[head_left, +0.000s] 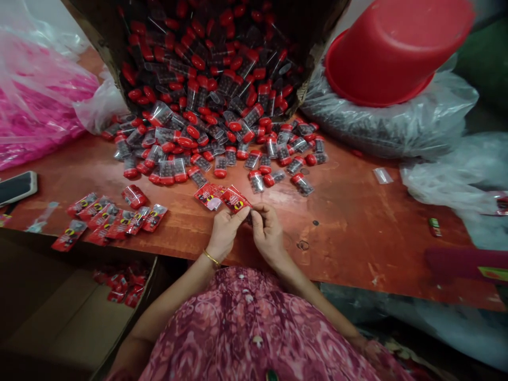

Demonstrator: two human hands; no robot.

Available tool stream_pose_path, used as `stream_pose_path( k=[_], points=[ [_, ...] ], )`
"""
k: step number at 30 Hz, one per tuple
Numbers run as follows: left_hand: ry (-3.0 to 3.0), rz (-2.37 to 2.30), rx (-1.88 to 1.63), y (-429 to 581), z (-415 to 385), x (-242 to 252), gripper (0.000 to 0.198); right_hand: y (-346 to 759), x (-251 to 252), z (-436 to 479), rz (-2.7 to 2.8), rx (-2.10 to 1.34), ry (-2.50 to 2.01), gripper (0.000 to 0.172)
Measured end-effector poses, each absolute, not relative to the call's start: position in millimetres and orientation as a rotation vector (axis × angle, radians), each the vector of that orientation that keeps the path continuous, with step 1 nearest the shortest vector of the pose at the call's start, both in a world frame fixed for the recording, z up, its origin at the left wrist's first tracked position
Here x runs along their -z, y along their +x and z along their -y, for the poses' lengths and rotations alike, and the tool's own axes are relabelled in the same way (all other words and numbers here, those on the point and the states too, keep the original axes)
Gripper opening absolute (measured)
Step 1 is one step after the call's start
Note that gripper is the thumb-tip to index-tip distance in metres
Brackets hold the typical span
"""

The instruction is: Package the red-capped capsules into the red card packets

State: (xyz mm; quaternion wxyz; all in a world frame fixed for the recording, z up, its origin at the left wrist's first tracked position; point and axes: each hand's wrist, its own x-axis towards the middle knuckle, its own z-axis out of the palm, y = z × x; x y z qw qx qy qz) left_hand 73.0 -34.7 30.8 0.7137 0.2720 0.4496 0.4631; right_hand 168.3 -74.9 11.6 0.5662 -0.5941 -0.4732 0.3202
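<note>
Bulging at the upper left of the frame is a clear plastic bag of bright pink pieces (39, 111), with a dark-screened phone in a white case (18, 188) below it at the left edge. An open brown cardboard box (43, 338) fills the lower left, red packets (123, 288) lying inside. Just above it, at the front edge of the reddish-brown surface (357, 211), lies a cluster of small red packets with yellow-and-black print (120, 225). From a large cardboard box with a torn rim (101, 45), upper centre, small clear containers with red caps and dark contents (166, 172) spill forward. In the middle of the frame, the left hand (223, 233), with a gold-coloured bangle (211, 258) at its wrist, has its fingers clamped on a glossy red printed packet (235, 197); flat red printed wrappers (207, 194) are just beside it. The fingers of the right hand (270, 233) are pinched on the packet's lower end, where a dark bit is too small to identify. At upper right, an upturned red plastic bucket (397, 53) rests on a clear bag with dark contents (397, 127); crumpled clear plastic (448, 174) lies at the right edge.
</note>
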Motion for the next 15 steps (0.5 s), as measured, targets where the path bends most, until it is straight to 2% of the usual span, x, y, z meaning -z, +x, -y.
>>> stream_pose_path(
  k=[3, 6, 11, 15],
  points=[
    [0.548, -1.012, -1.069, 67.5, 30.1, -32.9, 0.034, 173.0, -13.1, 75.7, 1.039, -1.074, -1.299, 0.023],
    [0.544, -1.019, -1.029, 66.1, 31.1, -32.6, 0.036, 173.8, -11.9, 75.2, 1.004, -1.167, -1.260, 0.027],
    [0.537, -0.990, -0.912, 60.9, 39.6, -30.4, 0.035, 167.1, -3.2, 61.9, 1.045, -1.042, -1.354, 0.032],
    [0.398, -1.101, -1.043, 22.0, 29.8, -26.1, 0.030, 179.1, -2.3, 38.5, 1.497, -0.637, -1.565, 0.030]
  ],
)
